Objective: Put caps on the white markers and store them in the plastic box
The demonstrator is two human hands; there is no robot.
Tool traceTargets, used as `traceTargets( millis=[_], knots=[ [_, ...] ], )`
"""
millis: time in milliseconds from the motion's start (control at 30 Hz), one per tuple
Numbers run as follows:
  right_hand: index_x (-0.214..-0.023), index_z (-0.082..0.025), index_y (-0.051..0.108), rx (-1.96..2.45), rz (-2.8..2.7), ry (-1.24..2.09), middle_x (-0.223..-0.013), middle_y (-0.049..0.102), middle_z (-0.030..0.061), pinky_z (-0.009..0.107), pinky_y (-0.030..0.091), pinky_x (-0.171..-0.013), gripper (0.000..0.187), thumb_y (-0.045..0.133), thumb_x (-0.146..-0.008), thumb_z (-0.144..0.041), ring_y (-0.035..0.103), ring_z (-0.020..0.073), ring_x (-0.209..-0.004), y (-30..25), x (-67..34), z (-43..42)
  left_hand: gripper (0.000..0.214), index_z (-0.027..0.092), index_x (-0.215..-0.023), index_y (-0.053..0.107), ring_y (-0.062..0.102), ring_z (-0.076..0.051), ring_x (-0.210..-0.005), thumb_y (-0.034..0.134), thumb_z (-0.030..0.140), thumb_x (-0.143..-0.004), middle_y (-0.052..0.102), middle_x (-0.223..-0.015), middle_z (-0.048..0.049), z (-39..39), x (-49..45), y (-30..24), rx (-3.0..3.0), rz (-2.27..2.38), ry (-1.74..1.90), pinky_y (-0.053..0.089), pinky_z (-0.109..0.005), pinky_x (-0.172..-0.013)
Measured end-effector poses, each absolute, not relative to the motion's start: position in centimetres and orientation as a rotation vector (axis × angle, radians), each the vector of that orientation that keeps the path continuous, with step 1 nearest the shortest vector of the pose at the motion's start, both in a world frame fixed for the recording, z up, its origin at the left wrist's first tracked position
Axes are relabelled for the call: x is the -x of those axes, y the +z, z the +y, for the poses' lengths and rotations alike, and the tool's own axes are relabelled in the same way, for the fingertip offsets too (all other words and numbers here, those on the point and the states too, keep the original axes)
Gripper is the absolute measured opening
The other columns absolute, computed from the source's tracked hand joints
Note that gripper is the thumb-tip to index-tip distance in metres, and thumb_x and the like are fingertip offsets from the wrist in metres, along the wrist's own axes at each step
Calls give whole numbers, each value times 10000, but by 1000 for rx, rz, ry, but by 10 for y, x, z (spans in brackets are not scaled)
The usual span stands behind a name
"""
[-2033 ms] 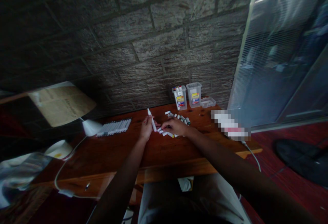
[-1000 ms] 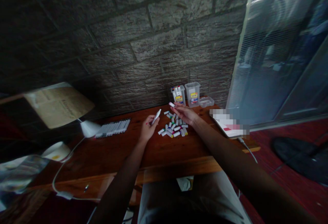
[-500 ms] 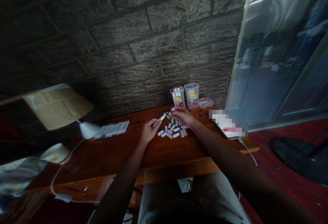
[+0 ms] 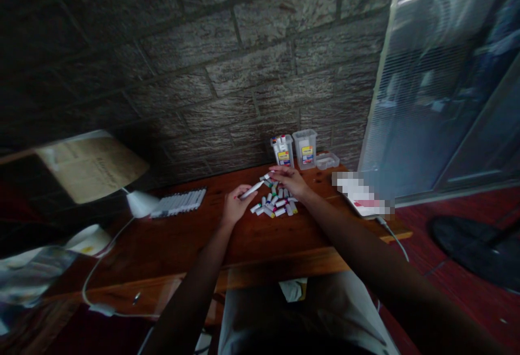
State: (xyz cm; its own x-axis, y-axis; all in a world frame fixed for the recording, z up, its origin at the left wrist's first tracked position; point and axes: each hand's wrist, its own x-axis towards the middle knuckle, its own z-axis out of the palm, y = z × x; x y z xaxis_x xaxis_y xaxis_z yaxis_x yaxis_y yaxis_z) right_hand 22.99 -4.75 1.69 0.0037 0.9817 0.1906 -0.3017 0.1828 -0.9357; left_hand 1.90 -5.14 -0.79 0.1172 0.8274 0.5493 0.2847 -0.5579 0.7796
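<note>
My left hand (image 4: 235, 206) is closed around a white marker (image 4: 252, 189), whose bare tip slants up to the right. Just past that tip, my right hand (image 4: 290, 181) pinches a small white marker cap (image 4: 268, 175) between its fingers. Marker and cap are very close; whether they touch is hard to tell. Below the right hand lies a loose pile of white caps (image 4: 280, 212) with coloured ends. Farther left on the wooden table (image 4: 190, 246), several white markers (image 4: 181, 202) lie side by side in a row.
Against the stone wall stand a clear container (image 4: 283, 155) with markers in it and a second clear container (image 4: 305, 152). A shallow clear tray or lid (image 4: 327, 161) lies beside them. A lamp (image 4: 140, 204) and a white bowl (image 4: 90, 240) are at left, a cabled white object (image 4: 361, 198) at right.
The cap in my right fingers now shows more plainly, lined up near the marker tip. The marker in my left hand has turned slightly. Everything else stays in place.
</note>
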Motion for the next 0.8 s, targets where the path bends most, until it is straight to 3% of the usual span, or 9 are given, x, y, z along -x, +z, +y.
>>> traceTargets(
  millis=[433,633,800],
  knots=[
    [-891,-163,700,809,-1256,1198,-647,660,-27,192,394,-457,359,802,-623,-379,526,69,-491,14,-225,-50,233,193,-872,701,660,-164,-759,759,354,-715,714,-835,-36,-51,-18,-9,-1937,1071,1456,518,-272,-732],
    [-889,-159,711,857,-1368,1141,-649,645,-24,186,356,-416,394,782,-645,-460,515,69,-477,9,-225,-48,222,186,-887,714,676,-178,-798,719,370,-764,730,-881,-59,-54,-19,-7,-1944,1035,1434,539,-293,-766],
    [-914,-155,714,938,-1414,1132,-603,618,-31,175,338,-403,355,708,-735,-462,489,61,-454,11,-225,-51,242,176,-905,718,690,-179,-815,729,369,-761,739,-896,-60,-52,-18,-9,-1964,1028,1442,549,-296,-784]
  ],
)
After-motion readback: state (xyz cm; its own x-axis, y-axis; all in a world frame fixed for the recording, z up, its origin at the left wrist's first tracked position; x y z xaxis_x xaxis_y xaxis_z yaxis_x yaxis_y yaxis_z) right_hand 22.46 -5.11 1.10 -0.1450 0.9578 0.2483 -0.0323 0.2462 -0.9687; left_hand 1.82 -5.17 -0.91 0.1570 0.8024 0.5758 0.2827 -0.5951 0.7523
